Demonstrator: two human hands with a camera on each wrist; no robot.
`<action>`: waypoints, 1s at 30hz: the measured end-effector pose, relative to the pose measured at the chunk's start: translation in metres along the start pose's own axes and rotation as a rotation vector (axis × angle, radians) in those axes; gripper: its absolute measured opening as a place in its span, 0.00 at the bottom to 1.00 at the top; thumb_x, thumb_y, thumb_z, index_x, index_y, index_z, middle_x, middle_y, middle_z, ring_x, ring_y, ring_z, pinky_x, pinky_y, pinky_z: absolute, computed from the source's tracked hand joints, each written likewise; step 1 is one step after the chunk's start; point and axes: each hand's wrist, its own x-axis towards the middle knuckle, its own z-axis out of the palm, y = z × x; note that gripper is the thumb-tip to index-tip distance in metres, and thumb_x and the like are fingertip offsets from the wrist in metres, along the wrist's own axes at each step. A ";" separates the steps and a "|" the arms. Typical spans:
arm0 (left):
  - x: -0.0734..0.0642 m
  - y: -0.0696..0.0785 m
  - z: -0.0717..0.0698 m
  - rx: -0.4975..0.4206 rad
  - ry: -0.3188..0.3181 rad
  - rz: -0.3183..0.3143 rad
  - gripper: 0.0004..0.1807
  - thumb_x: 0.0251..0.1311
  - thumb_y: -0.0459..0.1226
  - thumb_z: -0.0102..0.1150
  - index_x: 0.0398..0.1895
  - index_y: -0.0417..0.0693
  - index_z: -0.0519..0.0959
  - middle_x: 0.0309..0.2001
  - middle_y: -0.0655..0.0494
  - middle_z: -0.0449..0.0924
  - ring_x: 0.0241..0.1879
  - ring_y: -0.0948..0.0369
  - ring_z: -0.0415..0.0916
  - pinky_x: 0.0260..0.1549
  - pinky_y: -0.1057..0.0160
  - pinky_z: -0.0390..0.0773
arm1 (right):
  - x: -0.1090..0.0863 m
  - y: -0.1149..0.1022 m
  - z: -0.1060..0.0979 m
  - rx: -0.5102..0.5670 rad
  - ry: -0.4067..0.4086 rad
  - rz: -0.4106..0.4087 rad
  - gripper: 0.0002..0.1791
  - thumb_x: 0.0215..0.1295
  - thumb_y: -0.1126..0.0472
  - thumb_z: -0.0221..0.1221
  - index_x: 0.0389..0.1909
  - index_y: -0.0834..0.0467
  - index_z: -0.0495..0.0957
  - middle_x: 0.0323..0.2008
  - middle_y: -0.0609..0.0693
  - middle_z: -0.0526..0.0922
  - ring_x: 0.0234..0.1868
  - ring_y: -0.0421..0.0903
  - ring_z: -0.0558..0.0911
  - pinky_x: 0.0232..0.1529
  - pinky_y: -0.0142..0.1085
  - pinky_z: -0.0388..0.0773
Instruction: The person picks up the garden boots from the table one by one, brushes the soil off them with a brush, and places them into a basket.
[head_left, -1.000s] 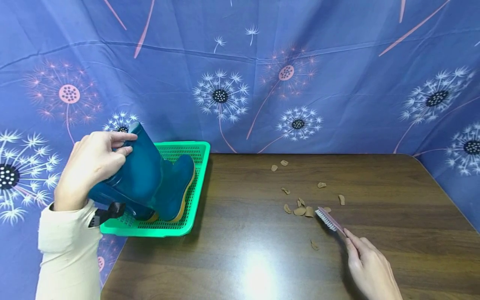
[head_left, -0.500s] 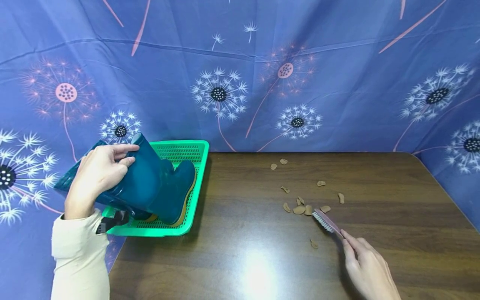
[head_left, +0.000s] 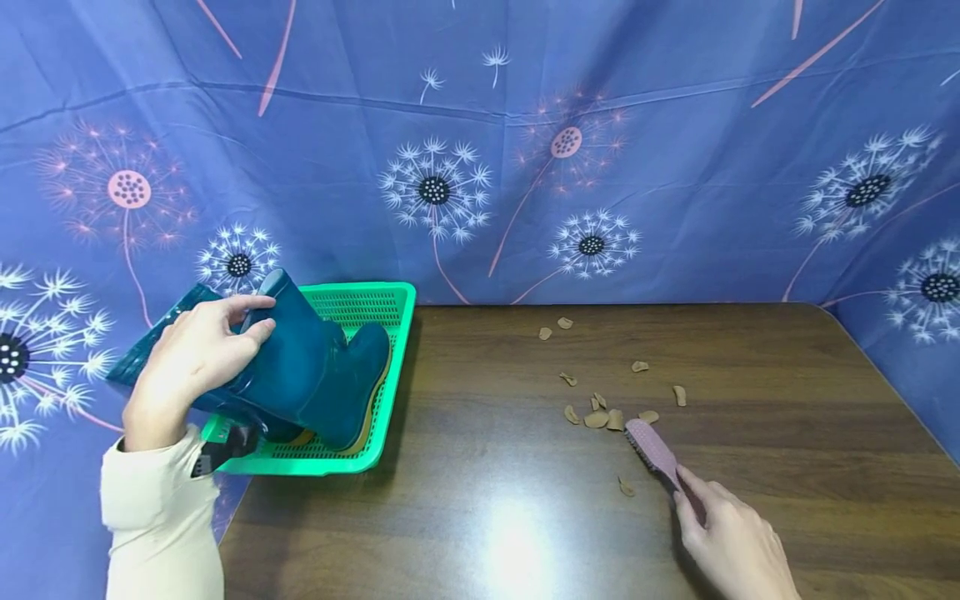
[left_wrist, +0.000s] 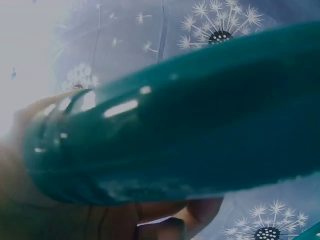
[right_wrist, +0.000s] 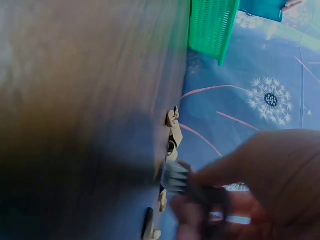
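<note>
A pair of teal rubber boots (head_left: 300,358) with yellowish soles lies tilted in a green plastic basket (head_left: 408,333), the shafts leaning over its left side. My left hand (head_left: 198,346) grips the boots by the shafts; in the left wrist view, a boot shaft (left_wrist: 200,120) covers much of the fingers. At the right, my right hand (head_left: 731,529) holds a pink brush (head_left: 652,446) by its handle, flat back up and bristles down at the table. Several curled brown flakes (head_left: 596,419) lie just beyond the brush head, and the pale bristles (right_wrist: 175,177) show in the right wrist view.
The basket stands on the left end of the brown wooden table (head_left: 465,500). A few more flakes (head_left: 555,327) are scattered towards the back edge. Behind hangs a blue curtain (head_left: 480,125) with dandelion prints.
My left hand and the boots came down a little, then stayed almost still, and a second boot shaft now shows at the left. The brush has rolled over from bristles showing to back up.
</note>
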 end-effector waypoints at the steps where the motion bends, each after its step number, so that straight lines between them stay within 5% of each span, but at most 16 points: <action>1: -0.002 0.001 0.000 -0.002 0.002 -0.007 0.31 0.82 0.53 0.45 0.80 0.50 0.69 0.29 0.44 0.82 0.29 0.46 0.75 0.27 0.55 0.65 | 0.000 0.000 -0.001 -0.016 -0.034 0.007 0.23 0.69 0.58 0.65 0.62 0.61 0.84 0.49 0.65 0.89 0.40 0.72 0.88 0.34 0.67 0.78; 3: -0.005 0.005 0.002 -0.001 0.025 -0.029 0.33 0.81 0.56 0.44 0.79 0.51 0.70 0.25 0.50 0.77 0.28 0.49 0.72 0.28 0.53 0.65 | 0.001 0.001 -0.002 -0.052 -0.099 0.019 0.25 0.68 0.55 0.66 0.63 0.61 0.83 0.55 0.68 0.87 0.44 0.77 0.86 0.36 0.71 0.78; 6: -0.012 0.013 0.005 -0.002 0.099 -0.071 0.35 0.78 0.62 0.44 0.78 0.53 0.73 0.41 0.41 0.86 0.40 0.41 0.79 0.31 0.47 0.71 | 0.003 0.002 -0.003 -0.081 -0.155 0.025 0.23 0.67 0.53 0.68 0.59 0.59 0.84 0.50 0.69 0.88 0.39 0.77 0.86 0.32 0.69 0.77; 9: -0.019 0.024 0.010 -0.003 0.199 -0.132 0.37 0.76 0.64 0.46 0.77 0.54 0.74 0.59 0.37 0.85 0.45 0.37 0.79 0.29 0.44 0.73 | 0.004 0.002 -0.004 -0.096 -0.170 0.030 0.12 0.65 0.53 0.70 0.44 0.55 0.84 0.36 0.62 0.89 0.29 0.71 0.84 0.24 0.62 0.74; 14: -0.030 0.042 0.025 -0.008 0.387 -0.231 0.36 0.74 0.63 0.50 0.75 0.53 0.76 0.31 0.39 0.83 0.26 0.43 0.73 0.18 0.50 0.66 | 0.006 0.002 -0.006 -0.119 -0.181 0.043 0.11 0.62 0.53 0.72 0.32 0.50 0.78 0.26 0.52 0.83 0.22 0.60 0.80 0.19 0.55 0.69; 17: -0.035 0.050 0.035 -0.022 0.497 -0.241 0.33 0.73 0.59 0.55 0.72 0.51 0.79 0.33 0.35 0.84 0.28 0.36 0.75 0.18 0.43 0.69 | 0.006 0.002 -0.006 -0.125 -0.182 0.043 0.11 0.61 0.53 0.73 0.32 0.51 0.79 0.28 0.52 0.83 0.23 0.61 0.81 0.19 0.55 0.70; 19: -0.039 0.057 0.043 -0.040 0.583 -0.209 0.31 0.72 0.56 0.59 0.70 0.48 0.80 0.46 0.32 0.88 0.38 0.31 0.79 0.27 0.35 0.74 | 0.005 0.002 -0.006 -0.127 -0.173 0.041 0.12 0.62 0.51 0.73 0.33 0.51 0.79 0.28 0.53 0.84 0.23 0.64 0.81 0.19 0.56 0.70; 21: -0.043 0.063 0.051 -0.067 0.665 -0.150 0.29 0.71 0.51 0.62 0.68 0.44 0.82 0.59 0.33 0.85 0.52 0.31 0.80 0.46 0.30 0.78 | 0.004 0.002 -0.007 -0.126 -0.148 0.036 0.13 0.63 0.49 0.72 0.34 0.52 0.81 0.28 0.54 0.83 0.24 0.66 0.82 0.19 0.57 0.70; 25: -0.049 0.076 0.066 -0.125 0.793 0.003 0.26 0.68 0.45 0.66 0.65 0.41 0.83 0.67 0.38 0.81 0.67 0.36 0.76 0.72 0.30 0.65 | 0.004 0.001 -0.008 -0.074 -0.018 -0.015 0.11 0.66 0.51 0.70 0.37 0.56 0.87 0.31 0.57 0.87 0.29 0.70 0.85 0.23 0.63 0.73; 30: -0.047 0.093 0.088 -0.165 0.880 0.256 0.26 0.67 0.41 0.67 0.66 0.42 0.82 0.69 0.42 0.81 0.67 0.38 0.77 0.71 0.35 0.70 | 0.022 -0.001 -0.021 0.027 0.215 -0.159 0.06 0.67 0.64 0.66 0.38 0.63 0.89 0.35 0.61 0.90 0.34 0.70 0.88 0.32 0.68 0.77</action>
